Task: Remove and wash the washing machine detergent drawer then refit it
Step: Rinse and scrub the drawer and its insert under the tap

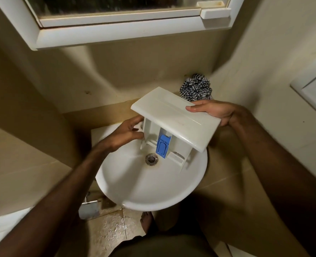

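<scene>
One detergent drawer (pixel 174 115), one sink (pixel 135 182), two hands (pixel 124 134), one cloth (pixel 196 88).

Walls: plain beige plaster (pixel 135 71), dimly lit.
Basin: round white ceramic washbasin (pixel 153 191), metal drain (pixel 151 159) at centre.
Above: white-framed mirror cabinet (pixel 116 32).
Floor: glossy beige tiles (pixel 114 229), wet sheen.
Ledge: crumpled black-and-white checked cloth (pixel 196 89) in corner.

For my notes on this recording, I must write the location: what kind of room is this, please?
Most likely a small bathroom: a white round washbasin with a metal drain, a mirror cabinet on the wall above it, and a wet tiled floor below.
</scene>
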`<state>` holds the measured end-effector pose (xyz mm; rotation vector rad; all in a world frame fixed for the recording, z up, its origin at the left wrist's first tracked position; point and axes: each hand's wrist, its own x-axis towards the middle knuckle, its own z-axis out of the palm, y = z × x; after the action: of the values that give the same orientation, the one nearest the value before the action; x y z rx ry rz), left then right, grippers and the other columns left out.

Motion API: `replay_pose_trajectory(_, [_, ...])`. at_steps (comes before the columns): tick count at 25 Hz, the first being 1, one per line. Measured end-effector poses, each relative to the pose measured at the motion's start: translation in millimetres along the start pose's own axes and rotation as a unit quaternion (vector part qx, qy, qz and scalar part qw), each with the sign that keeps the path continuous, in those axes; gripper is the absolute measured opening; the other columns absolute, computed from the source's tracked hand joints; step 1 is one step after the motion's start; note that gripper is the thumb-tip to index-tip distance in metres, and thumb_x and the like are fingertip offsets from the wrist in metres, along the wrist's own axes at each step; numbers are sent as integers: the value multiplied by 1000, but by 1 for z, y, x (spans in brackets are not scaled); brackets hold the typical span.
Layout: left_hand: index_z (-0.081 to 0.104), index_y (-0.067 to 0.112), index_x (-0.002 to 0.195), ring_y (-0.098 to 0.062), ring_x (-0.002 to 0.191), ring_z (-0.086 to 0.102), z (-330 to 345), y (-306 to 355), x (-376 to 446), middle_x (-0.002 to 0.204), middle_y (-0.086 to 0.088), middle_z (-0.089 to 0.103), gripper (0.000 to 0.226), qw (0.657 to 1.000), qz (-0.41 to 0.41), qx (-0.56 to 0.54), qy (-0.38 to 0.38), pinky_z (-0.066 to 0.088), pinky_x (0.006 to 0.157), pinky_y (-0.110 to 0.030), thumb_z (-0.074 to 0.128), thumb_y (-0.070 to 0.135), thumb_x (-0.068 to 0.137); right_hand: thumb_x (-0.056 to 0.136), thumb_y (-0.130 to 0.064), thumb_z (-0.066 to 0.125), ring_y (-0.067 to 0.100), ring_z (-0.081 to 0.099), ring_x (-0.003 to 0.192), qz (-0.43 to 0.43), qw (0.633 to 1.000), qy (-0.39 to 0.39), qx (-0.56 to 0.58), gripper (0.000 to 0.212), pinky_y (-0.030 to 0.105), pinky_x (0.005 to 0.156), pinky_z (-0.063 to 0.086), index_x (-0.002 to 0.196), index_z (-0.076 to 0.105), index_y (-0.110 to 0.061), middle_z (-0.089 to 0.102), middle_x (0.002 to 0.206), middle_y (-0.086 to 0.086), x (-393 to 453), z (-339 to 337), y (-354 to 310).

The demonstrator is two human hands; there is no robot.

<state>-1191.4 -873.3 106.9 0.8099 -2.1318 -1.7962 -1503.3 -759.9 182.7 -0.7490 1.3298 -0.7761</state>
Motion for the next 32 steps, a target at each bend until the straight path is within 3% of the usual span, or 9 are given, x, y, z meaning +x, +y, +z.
replay_pose_trajectory(4, [62, 29, 136, -19, 126, 66, 0, -8, -9, 133, 1, 72, 67, 997, -35, -62, -44, 54, 107, -41, 92, 31, 76, 95, -21, 60, 16, 78, 79, 16, 997, -61, -40, 27, 28, 66, 64, 117, 70, -8, 80, 98, 7, 19, 18, -23])
replay_pose_trajectory(9, [71, 27, 124, -17, 115, 72, 18, -22, -22, 121, 0, 77, 66, 979, -58, -164, 108, 56, 94, -38, 91, 54, 67, 96, -26, 65, 17, 78, 91, 10, 994, -89, -65, 22, 29, 74, 64, 107, 83, -18, 80, 108, 6, 40, 31, -34])
replay_pose_trajectory(14, [76, 16, 117, -32, 116, 71, 35, -34, -38, 113, -9, 79, 90, 947, -107, -213, 216, 51, 103, -54, 92, 74, 50, 100, -68, 44, 29, 66, 124, -36, 987, 64, 140, 67, 46, 107, 51, 137, 67, -17, 69, 137, 12, 51, 25, 15])
replay_pose_trajectory(17, [75, 21, 114, -26, 113, 73, 36, -37, -43, 110, -4, 80, 89, 926, -123, -234, 270, 51, 106, -58, 92, 75, 46, 102, -70, 37, 29, 65, 129, -53, 974, 128, 182, 67, 56, 104, 52, 146, 55, -22, 67, 140, 7, 38, 38, 83])
replay_pose_trajectory(20, [77, 27, 108, -19, 104, 77, 38, -37, -44, 105, 1, 82, 79, 924, -112, -226, 288, 59, 95, -54, 92, 75, 47, 96, -55, 57, 17, 67, 124, -49, 991, 100, 80, 54, 51, 105, 54, 144, 57, -29, 69, 139, -1, 20, 69, 123])
replay_pose_trajectory(23, [77, 28, 112, -24, 106, 76, 44, -30, -41, 107, -2, 81, 85, 928, -105, -230, 274, 61, 83, -50, 92, 77, 45, 101, -31, 67, 13, 66, 124, -101, 986, 115, -65, 42, 26, 99, 56, 142, 57, -30, 72, 129, -10, 17, 100, 118])
replay_pose_trajectory(27, [67, 15, 131, -32, 121, 70, 45, -31, -43, 125, -12, 75, 99, 909, -113, -287, 280, 51, 107, -57, 94, 67, 52, 108, -37, 51, 27, 63, 121, -123, 909, 238, -319, 41, 47, 102, 51, 146, 50, -21, 70, 128, 3, 13, 119, 97])
replay_pose_trajectory(29, [73, 22, 120, -28, 115, 73, 44, -32, -45, 118, -6, 79, 74, 906, -108, -308, 270, 56, 97, -46, 92, 60, 60, 109, -34, 47, 36, 64, 114, -147, 871, 252, -394, 42, 50, 95, 52, 147, 49, -15, 71, 124, 11, 9, 122, 95])
replay_pose_trajectory(32, [73, 30, 120, -22, 111, 75, 43, -30, -46, 116, 0, 79, 78, 915, -65, -273, 291, 61, 74, -33, 95, 67, 54, 110, -27, 45, 40, 66, 102, -227, 838, 333, -369, 36, 47, 87, 53, 132, 58, -1, 72, 112, 19, 5, 124, 102])
